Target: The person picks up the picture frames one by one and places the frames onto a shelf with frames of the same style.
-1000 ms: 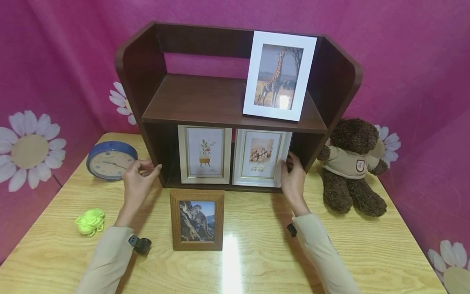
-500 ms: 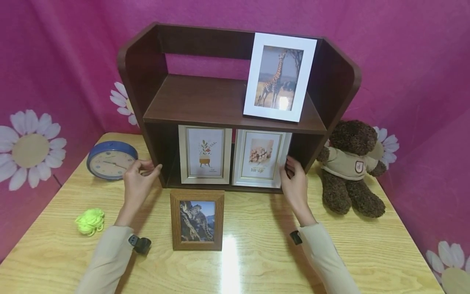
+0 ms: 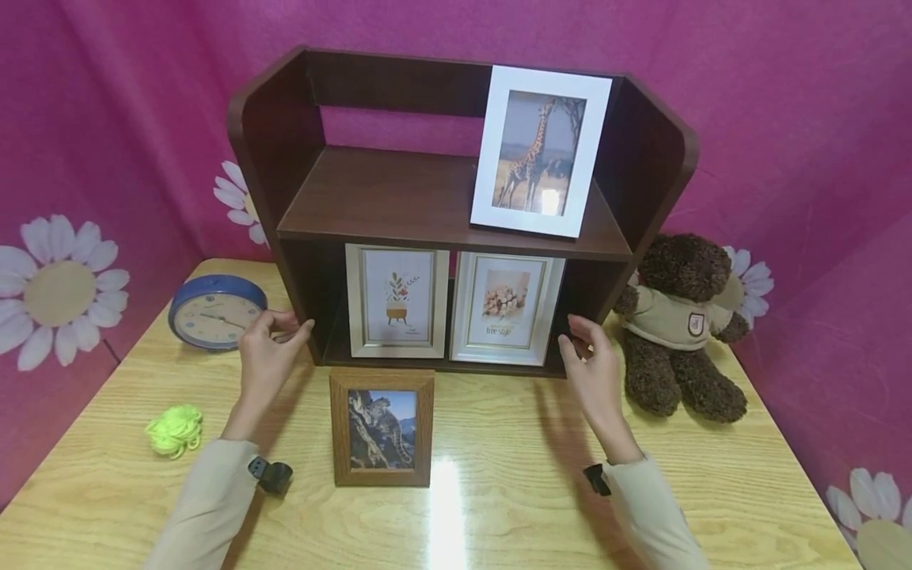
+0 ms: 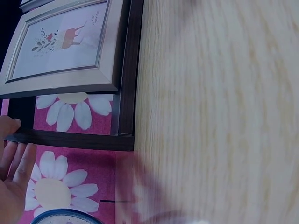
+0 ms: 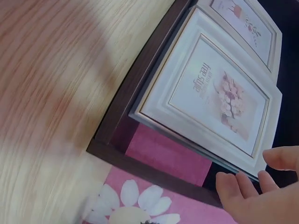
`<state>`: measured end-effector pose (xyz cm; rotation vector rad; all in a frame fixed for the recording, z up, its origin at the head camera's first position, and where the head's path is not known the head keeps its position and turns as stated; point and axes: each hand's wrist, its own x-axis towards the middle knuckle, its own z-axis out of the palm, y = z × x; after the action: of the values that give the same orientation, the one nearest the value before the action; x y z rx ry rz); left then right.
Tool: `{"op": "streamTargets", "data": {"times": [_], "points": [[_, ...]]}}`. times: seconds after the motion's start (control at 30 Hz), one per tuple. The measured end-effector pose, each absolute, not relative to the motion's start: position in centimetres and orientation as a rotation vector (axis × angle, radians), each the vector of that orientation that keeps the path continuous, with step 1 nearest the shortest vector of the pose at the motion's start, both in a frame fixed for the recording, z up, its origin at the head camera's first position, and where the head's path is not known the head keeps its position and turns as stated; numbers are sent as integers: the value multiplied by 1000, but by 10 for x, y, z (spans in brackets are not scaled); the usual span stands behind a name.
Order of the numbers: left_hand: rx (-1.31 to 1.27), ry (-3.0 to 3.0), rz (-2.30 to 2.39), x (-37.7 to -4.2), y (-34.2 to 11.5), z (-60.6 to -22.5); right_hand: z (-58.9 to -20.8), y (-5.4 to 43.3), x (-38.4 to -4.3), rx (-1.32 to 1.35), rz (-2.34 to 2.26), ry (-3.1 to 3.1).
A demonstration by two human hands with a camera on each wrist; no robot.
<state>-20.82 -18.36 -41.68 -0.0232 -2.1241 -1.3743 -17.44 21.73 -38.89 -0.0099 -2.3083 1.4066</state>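
Observation:
A dark brown two-tier shelf (image 3: pixel 399 194) stands at the back of the table. My left hand (image 3: pixel 269 348) holds the front edge of its left side panel, thumb inside and fingers outside, as the left wrist view shows. In the lower tier stand a cream frame with a potted-plant print (image 3: pixel 397 301) and, to its right, a white frame with a "free style" print (image 3: pixel 507 309). My right hand (image 3: pixel 594 372) hovers just right of the white frame, fingers loosely bent and nothing in them. On the upper tier a white giraffe picture frame (image 3: pixel 541 150) leans back at the right.
A brown wooden frame with a leopard picture (image 3: pixel 382 427) is on the table before the shelf. To the left are a blue round clock (image 3: pixel 217 311) and a tuft of yellow-green yarn (image 3: pixel 175 431). A brown teddy bear (image 3: pixel 677 324) sits right of the shelf.
My right hand has come away from the white frame's right edge, moving right and toward me. The left hand stays on the shelf's side panel.

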Motion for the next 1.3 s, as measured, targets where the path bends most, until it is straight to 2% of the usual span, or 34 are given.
{"op": "streamTargets", "data": {"times": [0.33, 0.63, 1.07, 1.3], "points": [[-11, -2152, -1371, -206, -183, -419, -387, 234, -162, -77, 1300, -2320], [-37, -2196, -1334, -195, -187, -413, -384, 245, -163, -137, 1233, -2317], [-170, -2293, -1322, -154, -184, -406, -385, 254, -174, -195, 1197, -2312], [-192, -2346, -1543, -133, -176, -401, -387, 258, -181, -153, 1278, -2279]]}}
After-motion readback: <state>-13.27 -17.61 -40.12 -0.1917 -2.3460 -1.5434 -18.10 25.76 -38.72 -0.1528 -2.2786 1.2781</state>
